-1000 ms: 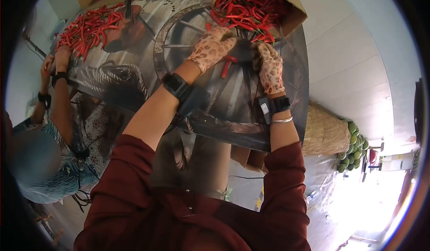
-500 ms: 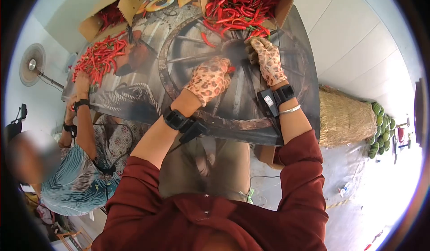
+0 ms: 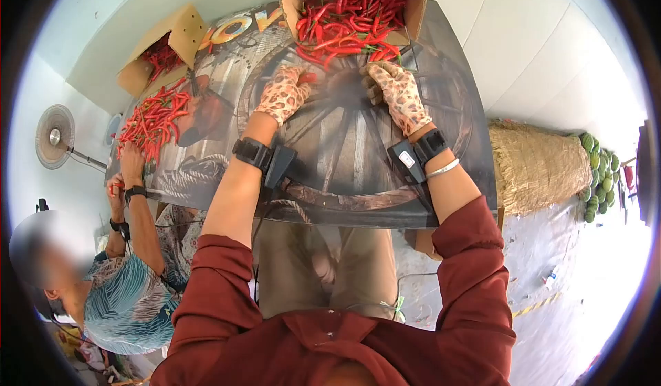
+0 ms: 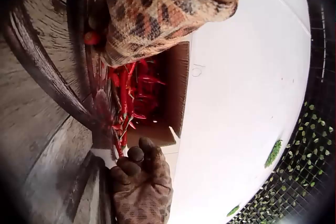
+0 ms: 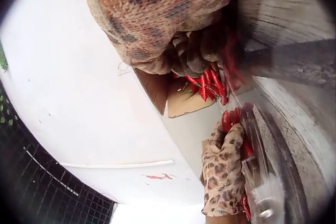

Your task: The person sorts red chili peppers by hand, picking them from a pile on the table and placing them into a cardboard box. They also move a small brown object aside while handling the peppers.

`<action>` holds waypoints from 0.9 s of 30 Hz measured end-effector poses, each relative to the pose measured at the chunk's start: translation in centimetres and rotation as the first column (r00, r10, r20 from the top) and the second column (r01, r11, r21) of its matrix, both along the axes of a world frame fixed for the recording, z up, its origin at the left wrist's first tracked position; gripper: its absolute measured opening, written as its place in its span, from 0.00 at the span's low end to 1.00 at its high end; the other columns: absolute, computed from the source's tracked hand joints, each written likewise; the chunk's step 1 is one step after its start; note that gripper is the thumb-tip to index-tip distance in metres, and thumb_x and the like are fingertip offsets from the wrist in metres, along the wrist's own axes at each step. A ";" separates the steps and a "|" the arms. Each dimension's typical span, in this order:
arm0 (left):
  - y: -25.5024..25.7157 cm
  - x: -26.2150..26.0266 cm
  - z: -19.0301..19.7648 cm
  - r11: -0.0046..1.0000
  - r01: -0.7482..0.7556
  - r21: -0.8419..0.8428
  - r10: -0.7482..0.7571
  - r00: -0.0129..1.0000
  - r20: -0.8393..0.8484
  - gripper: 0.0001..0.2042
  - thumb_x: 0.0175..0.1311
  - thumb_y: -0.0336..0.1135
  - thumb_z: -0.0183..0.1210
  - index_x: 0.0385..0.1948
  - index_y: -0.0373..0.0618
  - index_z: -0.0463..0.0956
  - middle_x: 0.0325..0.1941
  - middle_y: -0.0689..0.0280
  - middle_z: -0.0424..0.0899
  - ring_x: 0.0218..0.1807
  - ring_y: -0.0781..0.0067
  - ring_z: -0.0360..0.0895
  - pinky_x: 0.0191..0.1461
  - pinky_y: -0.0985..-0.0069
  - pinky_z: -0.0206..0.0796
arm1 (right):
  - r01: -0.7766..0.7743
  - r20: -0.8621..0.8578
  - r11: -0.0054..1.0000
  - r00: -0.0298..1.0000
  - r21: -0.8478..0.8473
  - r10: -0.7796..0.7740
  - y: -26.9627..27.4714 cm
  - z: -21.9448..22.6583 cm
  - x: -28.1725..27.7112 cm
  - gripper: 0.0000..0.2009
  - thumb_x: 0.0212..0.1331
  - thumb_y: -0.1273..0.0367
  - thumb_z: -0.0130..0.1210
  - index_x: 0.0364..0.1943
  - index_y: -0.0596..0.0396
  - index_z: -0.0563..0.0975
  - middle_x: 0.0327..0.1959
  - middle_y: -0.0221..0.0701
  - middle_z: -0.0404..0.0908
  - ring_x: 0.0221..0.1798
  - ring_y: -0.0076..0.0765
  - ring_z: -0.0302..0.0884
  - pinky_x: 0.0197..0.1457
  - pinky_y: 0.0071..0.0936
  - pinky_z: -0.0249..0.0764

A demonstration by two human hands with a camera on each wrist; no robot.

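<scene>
My left hand (image 3: 282, 95), in a leopard-print glove with dark fingertips, grips a red chili pepper (image 3: 308, 78) left of the table's middle. In the left wrist view a red end (image 4: 92, 38) sticks out by its fingers. My right hand (image 3: 397, 93), gloved alike, lies in front of the cardboard box (image 3: 413, 14), close to spilled chilies (image 3: 337, 47). The left wrist view shows its dark fingers (image 4: 135, 154) loosely bent beside a chili, with nothing visible between them. Many chilies (image 5: 210, 85) lie in the box mouth and spill onto the table.
Another person's hand (image 3: 131, 162) works at a chili pile (image 3: 155, 121) on the left. Behind that pile stands a second cardboard box (image 3: 186, 38). The table (image 3: 330, 159) bears a wagon-wheel print. A straw-colored roll (image 3: 537, 169) and watermelons (image 3: 599, 173) lie beyond its right side.
My left hand has come nearer, then moved away and left, with a red chili in its fingers. My right hand stays by the box front. The head view has shifted.
</scene>
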State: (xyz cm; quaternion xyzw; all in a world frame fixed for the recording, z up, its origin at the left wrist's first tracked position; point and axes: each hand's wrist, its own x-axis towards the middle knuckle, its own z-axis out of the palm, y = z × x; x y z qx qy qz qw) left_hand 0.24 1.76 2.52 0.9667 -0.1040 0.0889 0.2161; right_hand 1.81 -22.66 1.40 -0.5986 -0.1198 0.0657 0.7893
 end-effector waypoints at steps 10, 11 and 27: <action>-0.8 -0.1 -1.3 0.990 -0.118 -0.073 0.130 0.975 0.182 0.15 0.60 0.38 0.55 0.45 0.41 0.75 0.44 0.50 0.75 0.47 0.51 0.74 0.49 0.64 0.67 | -0.055 -0.010 0.996 0.998 -0.066 0.054 -0.4 0.2 0.2 0.10 0.63 0.67 0.51 0.41 0.58 0.77 0.29 0.29 0.79 0.25 0.21 0.74 0.28 0.18 0.71; -1.1 -0.2 -0.9 0.984 -0.133 -0.119 0.148 0.980 0.134 0.14 0.61 0.38 0.55 0.45 0.40 0.75 0.44 0.50 0.75 0.46 0.51 0.74 0.48 0.64 0.67 | -0.049 -0.009 0.997 0.999 -0.066 0.049 -0.6 0.1 0.5 0.10 0.63 0.67 0.51 0.41 0.58 0.77 0.29 0.29 0.79 0.25 0.21 0.74 0.28 0.18 0.71; -10.8 0.6 0.3 0.837 0.043 -0.545 -0.151 0.976 -0.155 0.16 0.58 0.37 0.58 0.45 0.39 0.74 0.45 0.52 0.77 0.50 0.54 0.73 0.54 0.62 0.66 | -0.246 0.004 0.924 0.967 0.293 0.256 -0.6 0.2 -0.2 0.28 0.60 0.63 0.55 0.61 0.61 0.61 0.50 0.37 0.74 0.49 0.34 0.75 0.46 0.28 0.75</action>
